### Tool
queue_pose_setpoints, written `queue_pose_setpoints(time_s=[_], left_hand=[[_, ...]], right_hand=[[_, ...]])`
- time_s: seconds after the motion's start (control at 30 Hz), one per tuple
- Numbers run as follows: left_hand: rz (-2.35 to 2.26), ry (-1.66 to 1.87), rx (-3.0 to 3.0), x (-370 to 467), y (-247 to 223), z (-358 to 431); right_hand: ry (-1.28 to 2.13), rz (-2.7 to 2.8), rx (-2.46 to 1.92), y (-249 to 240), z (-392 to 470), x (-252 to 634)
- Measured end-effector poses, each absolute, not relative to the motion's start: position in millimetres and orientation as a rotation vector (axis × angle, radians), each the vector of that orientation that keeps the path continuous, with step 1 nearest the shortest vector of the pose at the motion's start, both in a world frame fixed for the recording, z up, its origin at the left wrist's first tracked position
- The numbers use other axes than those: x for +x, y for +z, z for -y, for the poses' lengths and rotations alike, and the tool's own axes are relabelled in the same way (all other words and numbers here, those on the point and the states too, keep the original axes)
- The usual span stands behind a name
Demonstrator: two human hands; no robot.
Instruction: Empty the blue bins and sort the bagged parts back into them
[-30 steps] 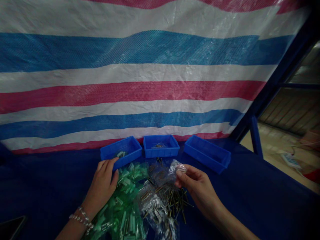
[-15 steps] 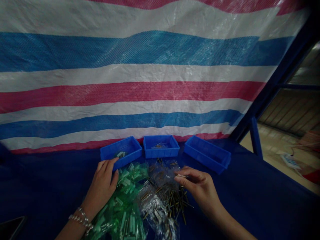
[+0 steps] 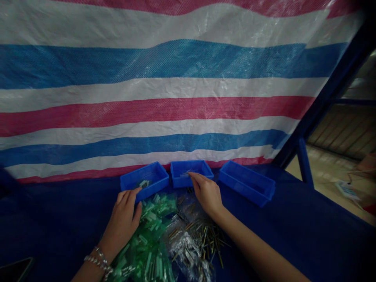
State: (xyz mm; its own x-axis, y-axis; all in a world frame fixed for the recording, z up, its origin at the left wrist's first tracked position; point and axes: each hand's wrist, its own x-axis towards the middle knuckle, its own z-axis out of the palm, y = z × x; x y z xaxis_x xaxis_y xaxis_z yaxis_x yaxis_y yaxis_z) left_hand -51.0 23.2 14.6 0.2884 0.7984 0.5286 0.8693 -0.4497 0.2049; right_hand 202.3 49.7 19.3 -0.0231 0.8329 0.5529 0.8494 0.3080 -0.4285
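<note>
My right hand [image 3: 207, 192] reaches over the front wall of the middle blue bin [image 3: 192, 182], its fingertips pinched together. Whatever they hold is too small to tell from the thin pins [image 3: 184, 173] lying in that bin. My left hand [image 3: 125, 213] rests with fingers stretched out at the front edge of the left blue bin [image 3: 155, 185], where a few small pale pieces [image 3: 143, 183] lie. Beside it spreads a heap of green plastic bags [image 3: 152, 235] with small parts. Clear bags [image 3: 188, 246] and loose brassy rods [image 3: 213, 239] lie below my right forearm.
A third blue bin [image 3: 246, 183] stands angled at the right. Behind the bins hangs a striped plastic sheet [image 3: 164, 109]. A dark flat object [image 3: 17, 269] lies at the lower left on the blue tabletop [image 3: 73, 211]. A blue frame post [image 3: 305, 164] rises at the right.
My right hand has moved left and away from me, from above the clear bags to the middle bin, with a thin rod-like piece in its fingers earlier. My left hand has stayed put.
</note>
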Motion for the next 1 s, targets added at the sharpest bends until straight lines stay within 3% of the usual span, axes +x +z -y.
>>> queue_pose_setpoints(time_s=[0.43, 0.73, 1.0], left_hand=[[1.594, -0.871, -2.429, -49, 19, -20], [1.525, -0.711, -2.471, -40, 29, -9], [1.514, -0.682, -2.485, -41, 20, -11]], right_hand=[[-0.157, 1.916, -1.511, 12, -50, 200], [0.116, 2.227, -1.152, 48, -2, 173], [0.219, 2.296, -1.154, 26, 2, 160]])
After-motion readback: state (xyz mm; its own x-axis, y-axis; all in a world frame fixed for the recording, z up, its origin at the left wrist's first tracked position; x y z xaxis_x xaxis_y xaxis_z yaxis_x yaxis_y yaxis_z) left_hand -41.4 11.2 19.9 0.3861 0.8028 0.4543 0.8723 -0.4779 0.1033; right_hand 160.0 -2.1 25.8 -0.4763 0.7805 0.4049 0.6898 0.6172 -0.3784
